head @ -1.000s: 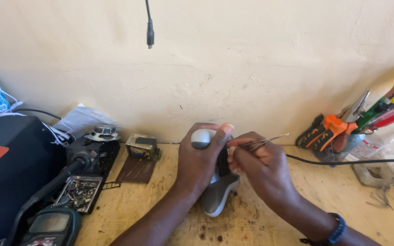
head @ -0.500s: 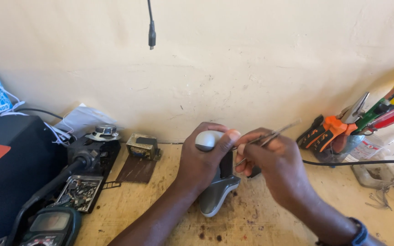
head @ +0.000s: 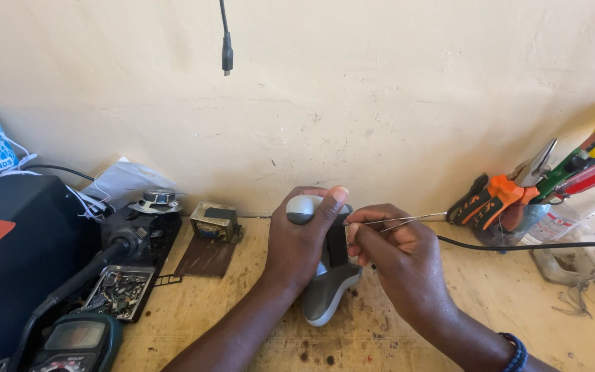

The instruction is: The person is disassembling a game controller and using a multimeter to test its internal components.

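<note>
1. A worn wooden bench (head: 194, 324) stands against a plain cream wall (head: 380, 89); a black cable end (head: 226, 60) hangs down the wall above the work area.
2. The left hand (head: 297, 244) is closed around a grey handheld device (head: 328, 289) near the middle of the bench, thumb pressed over its rounded top. This grip steadies the device upright, with its lower end resting on the bench.
3. The right hand (head: 397, 258) is pinched narrow on thin metal tweezers (head: 408, 220), beside the upper part of the device. The fine pinch suits precise work at a small opening; the exact contact point is hidden.
4. A black cord (head: 531, 245) runs from behind the right hand toward the right edge.
5. A clear cup of pliers and screwdrivers (head: 518, 200) stands at the back right, within reach.
6. A meter (head: 77, 341), a tray of small parts (head: 115, 293) and a black box (head: 8, 255) occupy the left edge, apart from the work.
</note>
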